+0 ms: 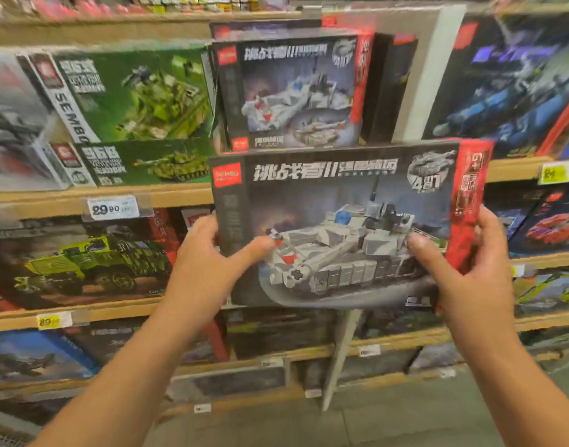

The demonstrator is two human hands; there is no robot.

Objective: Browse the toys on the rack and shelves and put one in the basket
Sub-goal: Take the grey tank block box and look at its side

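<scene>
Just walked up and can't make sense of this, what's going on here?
A person stands in front of toy shelves stocked with building-block sets. Both hands hold one boxed tank set up in front of the shelves: the left hand grips its left edge, the right hand its right edge, thumbs on the front. A matching box stands on the shelf just above it. No basket is in view, so the box has not gone in one yet.
</scene>
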